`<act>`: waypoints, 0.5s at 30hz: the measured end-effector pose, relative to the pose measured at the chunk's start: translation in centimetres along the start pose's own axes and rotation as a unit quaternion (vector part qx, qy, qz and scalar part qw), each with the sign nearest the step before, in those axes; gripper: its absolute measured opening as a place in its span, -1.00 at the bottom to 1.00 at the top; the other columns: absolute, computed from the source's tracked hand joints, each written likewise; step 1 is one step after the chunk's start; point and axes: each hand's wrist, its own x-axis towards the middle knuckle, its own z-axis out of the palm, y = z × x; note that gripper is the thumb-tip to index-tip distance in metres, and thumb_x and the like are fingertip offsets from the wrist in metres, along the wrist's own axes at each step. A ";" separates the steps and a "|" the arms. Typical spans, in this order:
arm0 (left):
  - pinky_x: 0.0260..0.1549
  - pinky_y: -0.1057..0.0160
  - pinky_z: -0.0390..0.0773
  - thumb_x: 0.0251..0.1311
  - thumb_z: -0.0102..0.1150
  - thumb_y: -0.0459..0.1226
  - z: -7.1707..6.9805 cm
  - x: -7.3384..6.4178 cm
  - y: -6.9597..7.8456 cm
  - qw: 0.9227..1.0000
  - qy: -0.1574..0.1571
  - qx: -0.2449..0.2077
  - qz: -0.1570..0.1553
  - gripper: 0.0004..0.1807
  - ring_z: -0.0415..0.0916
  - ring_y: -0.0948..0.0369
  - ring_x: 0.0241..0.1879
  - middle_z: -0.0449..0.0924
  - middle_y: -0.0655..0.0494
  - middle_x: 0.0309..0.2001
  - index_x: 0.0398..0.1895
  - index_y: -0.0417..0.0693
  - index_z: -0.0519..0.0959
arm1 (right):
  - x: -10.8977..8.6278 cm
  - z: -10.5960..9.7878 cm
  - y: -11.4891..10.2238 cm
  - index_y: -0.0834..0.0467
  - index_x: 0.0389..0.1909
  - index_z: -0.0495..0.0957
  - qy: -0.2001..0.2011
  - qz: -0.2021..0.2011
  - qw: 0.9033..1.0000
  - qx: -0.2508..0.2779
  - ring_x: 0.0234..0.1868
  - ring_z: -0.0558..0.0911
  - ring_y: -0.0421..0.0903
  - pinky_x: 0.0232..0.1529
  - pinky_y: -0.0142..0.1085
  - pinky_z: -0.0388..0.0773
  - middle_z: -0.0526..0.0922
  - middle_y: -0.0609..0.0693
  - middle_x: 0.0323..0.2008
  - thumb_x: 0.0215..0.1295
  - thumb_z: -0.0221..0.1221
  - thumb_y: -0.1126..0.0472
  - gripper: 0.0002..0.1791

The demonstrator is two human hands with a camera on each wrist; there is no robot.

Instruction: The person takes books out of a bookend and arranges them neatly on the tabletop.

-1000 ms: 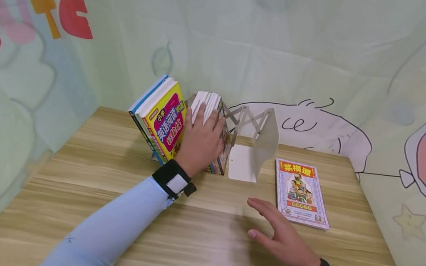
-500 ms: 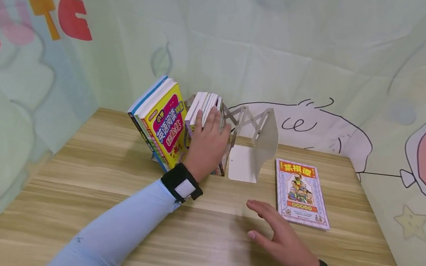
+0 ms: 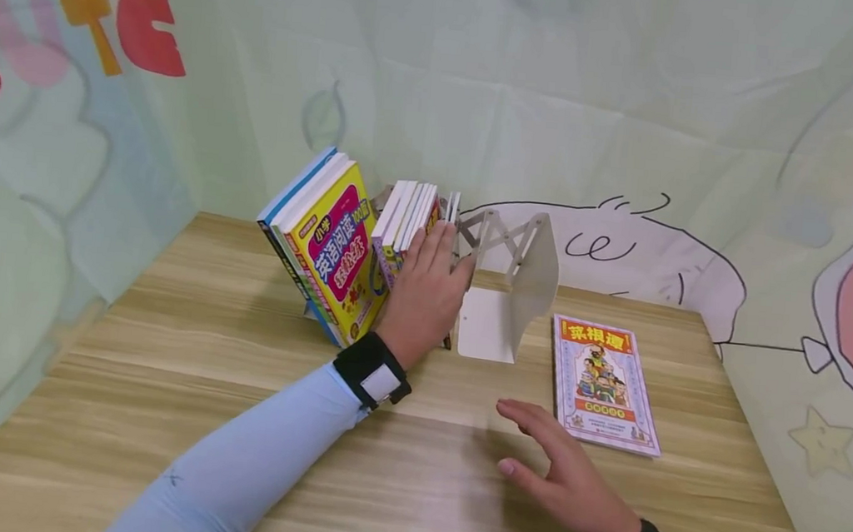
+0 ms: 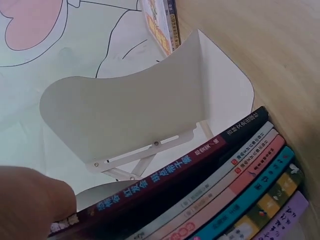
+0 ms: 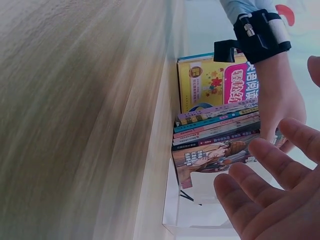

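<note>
Several books stand tilted in a row in a beige metal folding bookend (image 3: 535,266). My left hand (image 3: 424,299) is at the top of a dark-spined book (image 4: 165,172) at the row's right end, its thumb on the cover side. Its fingers reach over the top, partly hidden. A narrow gap parts this book from the thin books (image 3: 404,214) beside it, with pink, teal and purple spines. Larger books with a yellow front cover (image 3: 341,243) lean at the left. My right hand (image 3: 568,477) hovers near the front, fingers spread, holding nothing.
A lilac comic-style book (image 3: 605,384) with a red title band lies flat on the wooden table (image 3: 223,367) to the right. The bookend's right section stands unfolded beside the row. A printed cloth backdrop (image 3: 440,92) rises behind the table.
My left hand has shifted right along the row, and a gap has appeared between the dark-spined book and the thin books on its left. My right hand has stayed put.
</note>
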 end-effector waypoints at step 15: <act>0.35 -0.01 0.03 0.23 0.09 -0.24 -1.0 -2.9 0.2 0.999 0.028 -0.017 0.022 -0.70 0.13 -0.09 0.34 0.12 -0.32 0.35 0.00 -0.14 0.50 | 0.8 -1.5 -2.9 0.01 0.28 0.30 0.010 0.008 1.000 0.002 0.22 0.38 -0.14 0.10 -0.09 0.45 0.39 -0.06 0.22 0.20 0.24 0.23 -0.39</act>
